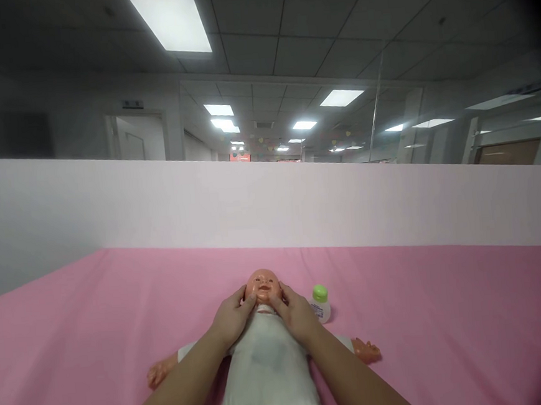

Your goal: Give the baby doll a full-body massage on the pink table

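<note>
A baby doll (270, 358) in a white cloth suit lies on its back, face up, arms spread to both sides. My left hand (233, 318) cups one side of its head, the thumb at the cheek and the fingers curled behind. On the opposite side my right hand (298, 316) holds the head the same way, thumb by the jaw. Most of my fingertips are hidden by the doll's head. Just right of my right hand stands a clear bottle (322, 309) with a green cap, its lower left partly covered by the hand.
The doll rests on a pink sheet (424, 315). Behind the sheet runs a low white partition (275, 202), with glass panels, a doorway (138, 138) and lit ceiling lamps (174, 23) beyond it. A dark edge covers the far right of the view.
</note>
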A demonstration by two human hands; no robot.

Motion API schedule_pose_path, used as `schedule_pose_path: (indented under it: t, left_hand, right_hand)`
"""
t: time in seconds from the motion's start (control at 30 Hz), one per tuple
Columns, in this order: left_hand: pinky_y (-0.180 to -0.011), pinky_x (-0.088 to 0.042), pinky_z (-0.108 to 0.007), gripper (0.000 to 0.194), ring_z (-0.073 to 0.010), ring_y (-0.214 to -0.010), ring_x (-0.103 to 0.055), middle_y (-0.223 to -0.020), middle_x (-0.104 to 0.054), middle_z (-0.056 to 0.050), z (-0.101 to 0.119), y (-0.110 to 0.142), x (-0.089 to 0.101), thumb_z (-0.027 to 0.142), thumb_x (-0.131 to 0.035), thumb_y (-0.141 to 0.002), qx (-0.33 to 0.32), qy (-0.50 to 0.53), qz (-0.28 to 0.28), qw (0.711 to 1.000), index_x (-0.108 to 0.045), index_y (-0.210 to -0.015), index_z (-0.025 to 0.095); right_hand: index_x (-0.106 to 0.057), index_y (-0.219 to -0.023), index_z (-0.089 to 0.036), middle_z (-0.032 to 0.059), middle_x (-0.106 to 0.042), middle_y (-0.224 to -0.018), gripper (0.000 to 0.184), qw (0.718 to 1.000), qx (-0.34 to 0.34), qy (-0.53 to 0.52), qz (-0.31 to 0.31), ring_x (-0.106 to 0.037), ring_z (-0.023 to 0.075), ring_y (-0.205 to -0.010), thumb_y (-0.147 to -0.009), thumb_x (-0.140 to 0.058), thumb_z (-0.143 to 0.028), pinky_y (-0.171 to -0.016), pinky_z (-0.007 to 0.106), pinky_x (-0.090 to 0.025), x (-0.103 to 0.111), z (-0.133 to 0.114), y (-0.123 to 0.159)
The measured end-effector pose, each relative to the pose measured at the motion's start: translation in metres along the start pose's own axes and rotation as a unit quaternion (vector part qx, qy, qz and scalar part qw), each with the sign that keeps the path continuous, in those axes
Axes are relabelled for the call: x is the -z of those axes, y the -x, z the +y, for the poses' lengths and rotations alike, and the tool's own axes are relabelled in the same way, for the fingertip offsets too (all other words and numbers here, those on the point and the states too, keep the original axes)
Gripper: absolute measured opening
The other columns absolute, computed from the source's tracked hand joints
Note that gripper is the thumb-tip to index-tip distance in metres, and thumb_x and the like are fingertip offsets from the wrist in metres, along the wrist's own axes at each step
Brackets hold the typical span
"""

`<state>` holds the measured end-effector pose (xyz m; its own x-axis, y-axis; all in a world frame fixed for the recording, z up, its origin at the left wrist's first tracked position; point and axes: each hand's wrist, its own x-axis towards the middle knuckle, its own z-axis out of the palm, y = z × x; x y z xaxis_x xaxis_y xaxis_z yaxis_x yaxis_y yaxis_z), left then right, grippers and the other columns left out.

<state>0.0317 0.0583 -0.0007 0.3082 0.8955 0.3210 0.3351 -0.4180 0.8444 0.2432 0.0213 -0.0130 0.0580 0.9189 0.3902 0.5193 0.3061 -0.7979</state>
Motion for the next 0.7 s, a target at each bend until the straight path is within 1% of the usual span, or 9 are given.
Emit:
schedule_pose_path:
  t: [0.07,0.17,0.3,0.4,0.5,0.6,0.7]
  left_hand:
    - [-0.092,-0.053,-0.038,0.059,-0.0302,-0.107,-0.071,-0.123,-0.076,-0.007,0.005,0.003,0.001,0.066,-0.057,-0.092,-0.005,-0.01,-0.013,1.0,-0.065,-0.135,0.026]
    - [-0.087,-0.053,-0.037,0.057,-0.0306,-0.102,-0.072,-0.118,-0.078,-0.007,0.01,0.006,0.001,0.063,-0.059,-0.09,-0.001,-0.024,-0.014,1.0,-0.066,-0.133,0.027]
    - [-0.087,-0.053,-0.038,0.056,-0.031,-0.101,-0.072,-0.117,-0.078,-0.007,0.012,0.006,0.0,0.063,-0.058,-0.09,-0.001,-0.038,-0.01,0.999,-0.066,-0.132,0.026]
    - [-0.088,-0.053,-0.038,0.057,-0.0314,-0.103,-0.072,-0.119,-0.077,-0.008,0.013,0.007,0.001,0.062,-0.057,-0.091,0.001,-0.04,-0.011,0.999,-0.065,-0.134,0.025]
    - [-0.09,-0.053,-0.038,0.059,-0.0313,-0.103,-0.071,-0.121,-0.077,-0.008,0.013,0.006,0.002,0.064,-0.056,-0.091,0.006,-0.047,-0.007,0.999,-0.065,-0.135,0.026]
    - [-0.092,-0.052,-0.04,0.062,-0.0319,-0.104,-0.071,-0.122,-0.076,-0.008,0.01,0.005,0.001,0.066,-0.056,-0.09,0.017,-0.054,0.002,0.998,-0.064,-0.136,0.026]
    - [-0.095,-0.052,-0.04,0.058,-0.032,-0.108,-0.07,-0.123,-0.076,-0.008,0.004,0.003,0.0,0.064,-0.054,-0.092,0.005,-0.044,0.004,0.999,-0.066,-0.133,0.025]
  right_hand:
    - [-0.055,-0.149,-0.022,0.0135,-0.068,-0.138,0.078,1.0,-0.011,0.019,-0.004,-0.064,0.0342,-0.128,-0.088,-0.062,-0.07,-0.106,0.044,-0.049,-0.001,-0.003,0.001]
    - [-0.055,-0.149,-0.022,0.0144,-0.07,-0.134,0.082,0.999,-0.03,0.039,0.0,-0.067,0.0355,-0.121,-0.083,-0.069,-0.068,-0.1,0.044,-0.052,-0.002,-0.006,0.002]
    - [-0.055,-0.148,-0.021,0.015,-0.071,-0.131,0.081,0.998,-0.027,0.049,0.006,-0.069,0.0354,-0.117,-0.084,-0.067,-0.069,-0.096,0.044,-0.053,-0.003,-0.007,0.001]
    - [-0.054,-0.149,-0.022,0.0132,-0.072,-0.13,0.077,0.999,-0.018,0.046,0.005,-0.07,0.0335,-0.116,-0.087,-0.064,-0.067,-0.096,0.043,-0.054,-0.004,-0.006,0.001]
    - [-0.054,-0.149,-0.02,0.0134,-0.072,-0.131,0.074,0.999,-0.016,0.04,0.003,-0.069,0.0318,-0.118,-0.09,-0.062,-0.065,-0.099,0.042,-0.053,-0.004,-0.003,0.0]
    - [-0.052,-0.151,-0.018,0.0148,-0.067,-0.139,0.075,1.0,-0.007,0.029,0.0,-0.065,0.0312,-0.127,-0.093,-0.058,-0.064,-0.107,0.042,-0.05,-0.003,0.0,-0.001]
    - [-0.053,-0.151,-0.02,0.0129,-0.065,-0.143,0.071,1.0,0.006,0.011,-0.004,-0.062,0.0305,-0.131,-0.095,-0.055,-0.064,-0.111,0.043,-0.047,-0.001,0.001,-0.001]
